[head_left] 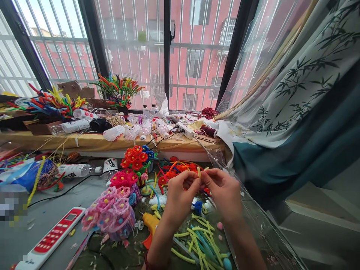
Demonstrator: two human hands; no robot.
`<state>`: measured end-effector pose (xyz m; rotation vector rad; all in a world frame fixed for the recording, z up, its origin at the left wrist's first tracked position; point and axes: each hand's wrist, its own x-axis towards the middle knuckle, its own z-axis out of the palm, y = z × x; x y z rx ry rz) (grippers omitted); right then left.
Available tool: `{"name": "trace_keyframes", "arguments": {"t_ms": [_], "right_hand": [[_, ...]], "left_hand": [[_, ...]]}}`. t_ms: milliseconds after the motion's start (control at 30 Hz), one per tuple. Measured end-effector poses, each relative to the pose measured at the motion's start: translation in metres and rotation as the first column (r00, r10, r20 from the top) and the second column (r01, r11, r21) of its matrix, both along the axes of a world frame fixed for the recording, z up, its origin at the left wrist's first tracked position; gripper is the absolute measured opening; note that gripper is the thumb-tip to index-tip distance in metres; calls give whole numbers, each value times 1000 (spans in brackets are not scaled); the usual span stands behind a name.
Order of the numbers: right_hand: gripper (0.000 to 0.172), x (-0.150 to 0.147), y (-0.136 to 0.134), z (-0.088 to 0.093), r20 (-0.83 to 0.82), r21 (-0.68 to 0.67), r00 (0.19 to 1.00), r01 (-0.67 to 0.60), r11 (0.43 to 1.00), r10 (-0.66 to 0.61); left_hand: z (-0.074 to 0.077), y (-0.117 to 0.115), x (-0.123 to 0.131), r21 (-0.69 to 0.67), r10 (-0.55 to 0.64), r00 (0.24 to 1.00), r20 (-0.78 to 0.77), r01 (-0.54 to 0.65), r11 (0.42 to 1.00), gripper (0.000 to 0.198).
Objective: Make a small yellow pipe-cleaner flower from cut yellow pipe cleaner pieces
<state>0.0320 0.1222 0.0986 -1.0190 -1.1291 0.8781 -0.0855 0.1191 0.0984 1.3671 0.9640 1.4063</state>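
A short pale-yellow pipe cleaner [198, 171] is pinched between both hands, its ends poking up above the fingertips. My left hand [181, 193] has thumb and forefinger closed on it. My right hand [225, 189] meets the left at the fingertips and grips the same piece. Below the hands lie several loose yellow-green pipe cleaners [194, 240] with some light-blue ones among them. A dark-blue curled pipe-cleaner piece [198, 207] sits between my wrists. Beside my left forearm is a yellow glue gun [152, 224], partly hidden. Red and orange pipe-cleaner pieces [171, 170] lie behind the hands.
Pink pipe-cleaner flowers [108, 208] and red ones [136, 157] stand in pots to the left. Farther left are a red-and-white remote-like device [57, 236] and a plastic bottle [77, 170]. Bottles and a power strip [185, 130] crowd the windowsill; a curtain [298, 150] hangs right.
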Motion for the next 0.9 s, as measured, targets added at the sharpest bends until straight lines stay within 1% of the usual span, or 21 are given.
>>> {"name": "trace_keyframes", "arguments": {"t_ms": [67,133,267,367,467,533,633,733,800,900], "right_hand": [[45,-1,-2,3,-60,-19,998,22,1000,-23],[43,-1,-2,4,-106,-30,994,18,999,-21],[37,1,-2,3,-164,1,984,-74,997,73],[32,3,-2,4,-151,36,980,-127,991,131],[30,5,-2,4,-139,41,980,-138,990,142],[29,7,-2,4,-136,27,980,-143,989,146],[29,9,-1,4,-114,7,974,-197,980,197],[28,9,-1,4,-134,6,958,-254,967,253],[27,8,-2,4,-182,3,937,-303,953,298],[29,6,-4,4,-235,-12,899,-383,924,369]], "left_hand": [[3,-2,0,12,5,1000,18,-5,1000,19],[6,-3,0,18,9,999,43,-9,1000,19],[9,-6,-1,-5,18,997,78,-18,1000,19],[11,-9,-5,-38,19,998,62,-17,999,23],[12,-10,-10,-41,-10,1000,16,10,999,28],[14,-10,-13,-22,-19,1000,-14,18,1000,27],[15,-9,-14,14,33,999,-23,-33,999,23],[14,-10,-11,53,82,996,43,-84,995,22],[14,-12,-9,70,80,990,115,-89,994,21],[14,-14,-8,60,81,976,202,-95,994,18]]}}
